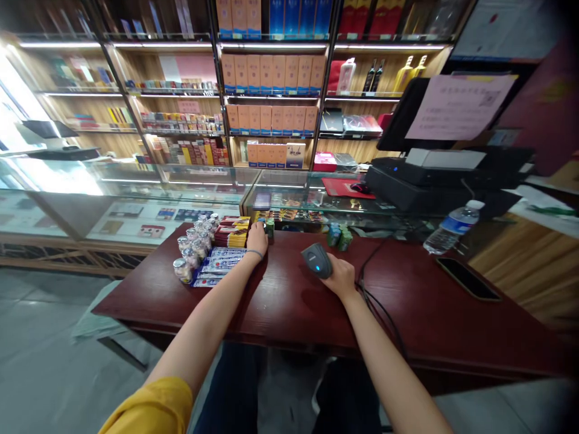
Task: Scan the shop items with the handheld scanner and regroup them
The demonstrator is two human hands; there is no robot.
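My right hand (340, 274) is closed round the handle of a dark grey barcode scanner (316, 260), its blue light on, held above the dark red table. My left hand (257, 240) reaches to the table's far side with fingers bent together; what they grip is hidden. Small green containers (270, 228) stand right beside its fingers. Just left of that hand are stacked yellow and dark red packs (233, 232), blue and white sachets (219, 265) in a row, and clear jars (182, 270) with silvery lids. More small blue and green containers (344, 238) stand beyond the scanner.
A black cable (377, 304) runs over the table (280, 301). To the right are a water bottle (455, 226) and a phone (468, 278). Behind stand a glass counter (217, 181), a monitor (402, 114) with a pink sheet, and shelves of boxes.
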